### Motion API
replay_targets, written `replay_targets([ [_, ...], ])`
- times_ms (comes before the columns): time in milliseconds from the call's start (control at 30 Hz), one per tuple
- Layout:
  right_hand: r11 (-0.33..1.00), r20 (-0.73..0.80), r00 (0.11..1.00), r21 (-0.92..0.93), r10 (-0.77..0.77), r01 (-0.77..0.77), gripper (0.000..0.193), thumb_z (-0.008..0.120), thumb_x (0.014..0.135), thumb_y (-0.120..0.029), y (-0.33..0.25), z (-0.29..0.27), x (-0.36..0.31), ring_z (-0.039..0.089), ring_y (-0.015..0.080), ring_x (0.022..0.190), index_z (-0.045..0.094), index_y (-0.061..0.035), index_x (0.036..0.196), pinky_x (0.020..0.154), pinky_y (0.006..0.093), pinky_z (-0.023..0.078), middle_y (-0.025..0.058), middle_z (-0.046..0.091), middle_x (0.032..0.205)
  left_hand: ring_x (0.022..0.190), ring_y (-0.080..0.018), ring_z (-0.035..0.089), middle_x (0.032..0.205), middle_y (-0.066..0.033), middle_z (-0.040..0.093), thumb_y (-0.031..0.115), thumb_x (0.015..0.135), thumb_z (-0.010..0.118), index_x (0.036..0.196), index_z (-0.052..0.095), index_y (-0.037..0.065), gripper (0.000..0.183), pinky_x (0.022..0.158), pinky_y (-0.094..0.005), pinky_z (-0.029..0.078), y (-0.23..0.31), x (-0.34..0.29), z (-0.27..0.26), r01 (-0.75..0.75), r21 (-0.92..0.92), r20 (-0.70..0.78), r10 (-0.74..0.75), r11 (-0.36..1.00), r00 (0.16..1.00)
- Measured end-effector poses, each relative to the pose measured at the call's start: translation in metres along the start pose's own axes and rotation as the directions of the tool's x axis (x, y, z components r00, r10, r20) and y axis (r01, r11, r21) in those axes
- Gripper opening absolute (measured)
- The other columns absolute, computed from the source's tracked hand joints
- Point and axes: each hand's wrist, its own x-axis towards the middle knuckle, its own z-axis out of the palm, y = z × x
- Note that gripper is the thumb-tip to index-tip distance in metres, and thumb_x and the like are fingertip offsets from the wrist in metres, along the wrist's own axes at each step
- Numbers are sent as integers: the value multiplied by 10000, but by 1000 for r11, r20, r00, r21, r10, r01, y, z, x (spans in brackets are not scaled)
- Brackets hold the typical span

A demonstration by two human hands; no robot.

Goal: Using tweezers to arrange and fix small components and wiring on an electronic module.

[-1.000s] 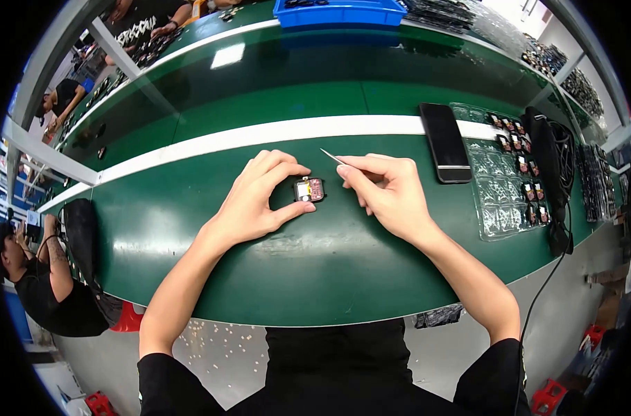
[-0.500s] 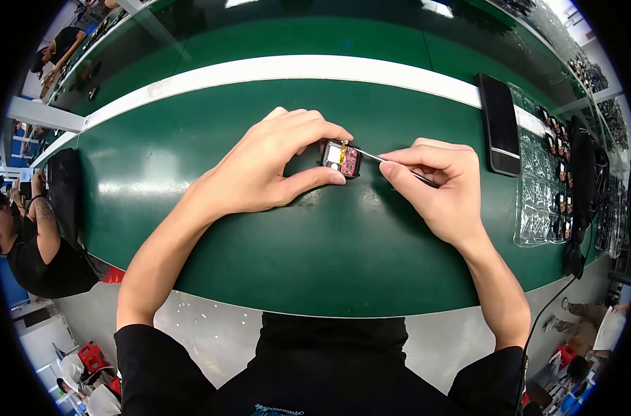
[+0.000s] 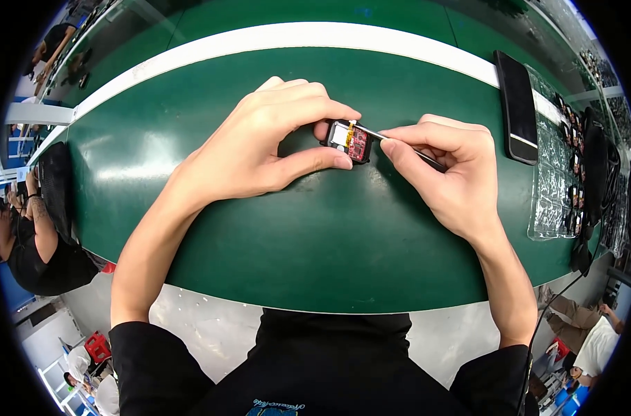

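Between the thumb and fingers of my left hand [image 3: 274,139] is a small black electronic device case [image 3: 367,154], its inside facing up. A red circuit board [image 3: 358,145], a pale silvery block [image 3: 340,134] and a yellow ribbon strip [image 3: 349,135] show inside it. My right hand [image 3: 457,170] is closed around a slim metal tool [image 3: 372,133], silver toward the point and dark farther back; whether it has one prong or two, I cannot tell. Its tip is at the case's upper edge, by the top of the ribbon and close to my left index fingertip.
Far right on the green table [image 3: 315,243] lies a black phone [image 3: 515,107]. Beside it, a clear plastic tray [image 3: 548,191] holds several small parts, with a black cable [image 3: 596,163] alongside. A white strip [image 3: 315,36] crosses the back. Another person [image 3: 45,243] sits at the left.
The whole view has shifted, so table items appear higher and farther right. The tool's tip has moved slightly toward the top end of the yellow ribbon. Both hands keep their hold.
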Motion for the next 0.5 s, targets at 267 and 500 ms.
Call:
replay_targets([
  [267,999,-14,1000,-46,-21,20,92,821,914,36,0,0,0,532,61,586,852,44,999,528,272,367,55,705,708,838,-208,567,956,-35,699,145,818,957,1333,799,89,542,805,-358,439,1,2,0,1,19,1,-1,1000,1000],
  [500,984,-58,991,-139,-121,112,135,854,865,19,3,-1,-4,540,99,543,865,12,1000,503,294,368,59,673,680,788,-189,509,949,-24,703,144,827,949,1281,780,74,489,787,-345,425,8,4,0,55,-7,-22,-55,998,998],
])
